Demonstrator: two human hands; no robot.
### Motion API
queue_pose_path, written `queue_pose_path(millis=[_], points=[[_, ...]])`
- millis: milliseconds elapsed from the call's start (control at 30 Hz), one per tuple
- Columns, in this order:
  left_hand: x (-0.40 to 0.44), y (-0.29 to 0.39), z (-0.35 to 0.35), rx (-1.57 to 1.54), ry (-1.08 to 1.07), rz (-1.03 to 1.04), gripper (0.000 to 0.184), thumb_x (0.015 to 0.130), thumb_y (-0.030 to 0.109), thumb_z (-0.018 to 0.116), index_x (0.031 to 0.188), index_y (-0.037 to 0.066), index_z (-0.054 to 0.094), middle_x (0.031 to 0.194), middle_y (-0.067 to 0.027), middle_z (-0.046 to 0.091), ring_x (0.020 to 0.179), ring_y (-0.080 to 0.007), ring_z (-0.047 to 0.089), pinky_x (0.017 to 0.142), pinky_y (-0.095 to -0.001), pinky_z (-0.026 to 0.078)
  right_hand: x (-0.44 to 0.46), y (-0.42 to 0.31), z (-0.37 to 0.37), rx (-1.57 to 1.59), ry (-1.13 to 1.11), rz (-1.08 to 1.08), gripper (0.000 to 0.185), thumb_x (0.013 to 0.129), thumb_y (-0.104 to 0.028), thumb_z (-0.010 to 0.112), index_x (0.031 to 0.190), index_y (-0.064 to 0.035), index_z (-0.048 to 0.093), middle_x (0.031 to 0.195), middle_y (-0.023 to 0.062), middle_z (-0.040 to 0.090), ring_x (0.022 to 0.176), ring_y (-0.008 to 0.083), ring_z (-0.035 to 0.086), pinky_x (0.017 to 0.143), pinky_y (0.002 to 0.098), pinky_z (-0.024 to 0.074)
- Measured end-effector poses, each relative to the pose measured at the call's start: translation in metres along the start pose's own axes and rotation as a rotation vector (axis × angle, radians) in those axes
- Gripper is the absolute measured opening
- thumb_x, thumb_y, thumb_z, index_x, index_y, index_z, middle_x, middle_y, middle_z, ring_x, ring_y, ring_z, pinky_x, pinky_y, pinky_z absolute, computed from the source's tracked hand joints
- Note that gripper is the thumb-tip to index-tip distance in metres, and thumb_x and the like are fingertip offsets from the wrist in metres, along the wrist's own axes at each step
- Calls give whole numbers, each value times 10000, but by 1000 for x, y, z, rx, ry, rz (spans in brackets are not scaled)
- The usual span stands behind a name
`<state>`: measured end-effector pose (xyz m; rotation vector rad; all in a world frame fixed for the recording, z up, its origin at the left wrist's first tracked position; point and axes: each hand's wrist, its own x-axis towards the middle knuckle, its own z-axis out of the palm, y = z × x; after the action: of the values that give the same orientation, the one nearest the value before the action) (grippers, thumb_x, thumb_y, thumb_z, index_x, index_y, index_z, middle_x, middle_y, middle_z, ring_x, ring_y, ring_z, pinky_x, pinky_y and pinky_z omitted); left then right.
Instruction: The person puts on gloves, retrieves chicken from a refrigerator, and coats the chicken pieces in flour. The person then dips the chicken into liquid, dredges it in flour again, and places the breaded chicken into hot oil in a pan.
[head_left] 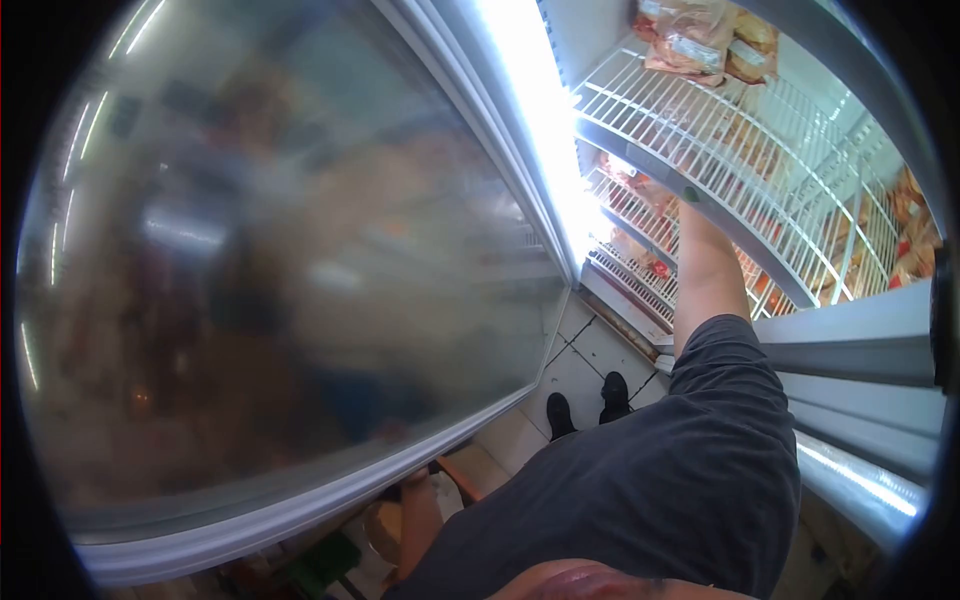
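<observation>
Lying on the lower racks at right, the wrapped packages (645, 190) sat beneath the upper rack (715, 207), so the right arm (712, 275) reached under it, the right hand hidden, its grip untellable. Well apart, the left hand (416, 482) met the glass door's (300, 300) near edge, probably bracing it open; its closure was unclear.

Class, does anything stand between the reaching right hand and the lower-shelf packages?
Nothing visible bars the packages: the door stands open; the right forearm passes under the upper wire shelf, which hides the hand, so the last stretch is unclear.
</observation>
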<state>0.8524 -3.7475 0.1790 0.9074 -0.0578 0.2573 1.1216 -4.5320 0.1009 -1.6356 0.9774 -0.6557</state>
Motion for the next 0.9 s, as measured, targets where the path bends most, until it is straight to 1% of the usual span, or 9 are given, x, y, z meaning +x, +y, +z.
queue_pose_path(millis=[33, 100, 200, 533, 567, 600, 667, 800, 900], points=[[-8, -6, 2, -241, -108, -41, 532, 754, 241, 771, 1237, 117, 585, 1135, -86, 584, 1091, -245, 558, 1005, -415, 453, 2, 2, 4, 44, -7, 17, 524, 1006, -445, 514, 1360, -67, 592, 1369, 169, 613, 1273, 314, 577, 1097, 427, 426], [-17, -13, 45, -476, -216, -78, 283, 998, 326, 572, 1191, 125, 619, 1137, -97, 580, 1095, -241, 545, 1018, -434, 446, 3, 7, 12, 135, -4, 46, 515, 1010, -433, 513, 1362, -65, 586, 1365, 166, 612, 1271, 312, 577, 1097, 429, 426], [-29, -16, 113, 237, -345, 350, 309, 951, 298, 638, 1197, 114, 608, 1118, -90, 576, 1074, -231, 545, 988, -418, 455, -1, 4, 24, 278, -3, 78, 501, 1015, -416, 512, 1365, -63, 578, 1360, 161, 611, 1267, 309, 576, 1097, 431, 427], [-60, -26, 108, 384, -489, 468, 455, 855, 208, 762, 1251, 96, 568, 1140, -77, 573, 1088, -223, 544, 985, -411, 464, -78, -21, 42, 953, -48, 197, 458, 1033, -358, 508, 1375, -57, 552, 1342, 147, 608, 1254, 298, 572, 1098, 440, 431], [-62, -27, 101, 274, -532, 413, 473, 845, 199, 775, 1256, 94, 564, 1142, -75, 573, 1089, -222, 543, 984, -410, 464, -90, -23, 39, 1018, -61, 215, 454, 1034, -352, 508, 1376, -57, 549, 1341, 145, 607, 1253, 297, 572, 1098, 441, 431], [-62, -36, 77, -378, -594, 90, 480, 855, 192, 767, 1275, 101, 553, 1172, -73, 573, 1131, -227, 538, 1034, -431, 441, -103, -25, 36, 1066, -76, 222, 450, 1036, -347, 508, 1378, -56, 546, 1339, 144, 607, 1252, 296, 571, 1098, 442, 432], [-66, -50, 22, -1021, -607, -262, 487, 864, 185, 759, 1293, 107, 543, 1201, -70, 574, 1173, -233, 532, 1084, -451, 417, -128, -29, 26, 1151, -109, 241, 442, 1040, -335, 507, 1380, -55, 541, 1335, 141, 606, 1249, 294, 570, 1098, 444, 432], [-73, -65, -46, 369, -370, 231, 565, 1027, 497, 445, 1458, 133, 479, 1480, -72, 513, 1364, -250, 471, 1147, -485, 376, -172, -44, -4, 1273, -208, 243, 426, 1047, -312, 505, 1384, -52, 530, 1328, 135, 605, 1244, 290, 569, 1099, 447, 434], [-75, -43, 48, 1114, -235, 1033, 497, 1021, 376, 446, 1271, -24, 600, 1248, -236, 653, 1052, -364, 677, 921, -508, 533, -215, -44, -30, 1338, -312, 240, 415, 1052, -295, 504, 1387, -50, 522, 1323, 131, 604, 1241, 287, 568, 1099, 450, 435]])
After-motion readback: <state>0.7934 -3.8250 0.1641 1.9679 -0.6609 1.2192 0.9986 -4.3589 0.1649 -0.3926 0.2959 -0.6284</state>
